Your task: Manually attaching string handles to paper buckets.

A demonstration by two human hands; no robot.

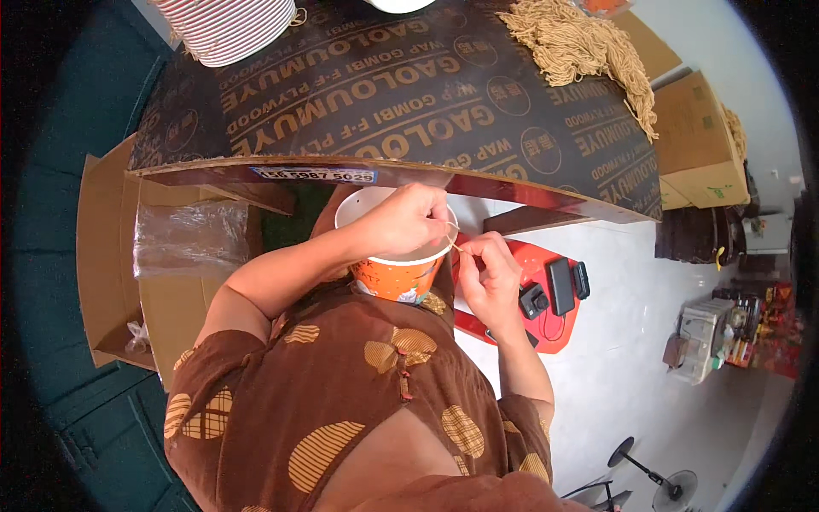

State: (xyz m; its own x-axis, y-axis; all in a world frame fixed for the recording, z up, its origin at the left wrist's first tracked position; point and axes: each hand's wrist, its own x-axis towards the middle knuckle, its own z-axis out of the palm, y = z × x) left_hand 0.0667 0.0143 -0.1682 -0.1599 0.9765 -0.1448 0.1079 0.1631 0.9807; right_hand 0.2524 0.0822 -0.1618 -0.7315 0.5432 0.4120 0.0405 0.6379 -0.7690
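Orange bucket (392,280), white inside, sits upright at the person's lap, just off the middle of the table's (341,111) near edge. Bucket mouth faces up; printed wall faces the person.

Left hand (414,220): reaches across the bucket mouth, thumb and fingertips pinching a thin tan string (453,227) over the right side of the rim. Right hand (489,275): just outside that side of the rim, thumb and forefinger pressed together on the same string. String runs short between the 2 grips, by the rim; cannot tell whether it passes through the wall.

Table, black printed top: stack of white bowls (229,30) at far left corner; heap of tan strings (589,47) at far right corner, some strands hanging over the right edge. Below the near edge, right of the bucket: red stool (531,258) carrying black devices (560,287).
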